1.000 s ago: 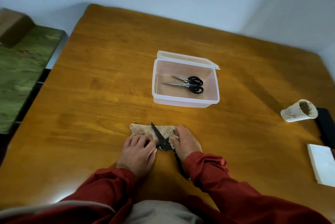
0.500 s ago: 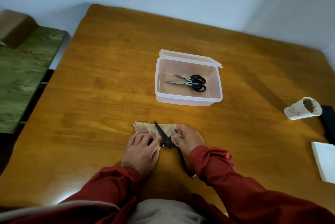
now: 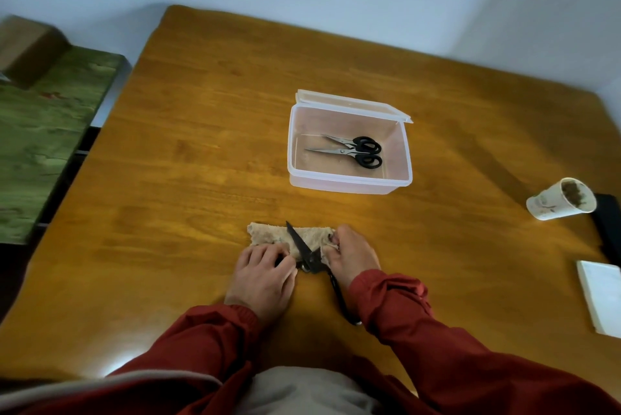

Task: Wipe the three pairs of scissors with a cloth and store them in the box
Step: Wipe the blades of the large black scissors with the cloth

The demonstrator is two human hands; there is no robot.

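- The beige cloth [image 3: 268, 236] lies crumpled on the wooden tabletop [image 3: 188, 179], near the person and in front of both hands
- Dark scissors [image 3: 300, 246] rest across the cloth with the blades spread; one blade points far and slightly left, and one long handle runs near and right, under the right sleeve [image 3: 396, 300]
- The left hand [image 3: 263, 275] lies palm down with its fingers over the near edge of the cloth and a dark part of the scissors; I cannot tell whether they curl round it or only press on it
- The right hand [image 3: 351, 255] is curled round the right end of the cloth and bunches it, just right of the scissors' pivot
- The two hands are close together, apart only by the scissors
- The clear plastic box [image 3: 349, 184] stands farther off and a little right, its lid [image 3: 353, 104] folded back on the far side
- Inside it lie a far pair [image 3: 368, 146] and a near pair [image 3: 369, 161] of black-handled scissors, side by side, tips to the left
- Far right: a paper cup [image 3: 554, 203] on its side, a black object [image 3: 608, 223] and a white block [image 3: 601, 297]
- Left of the tabletop is a green surface [image 3: 43, 132]
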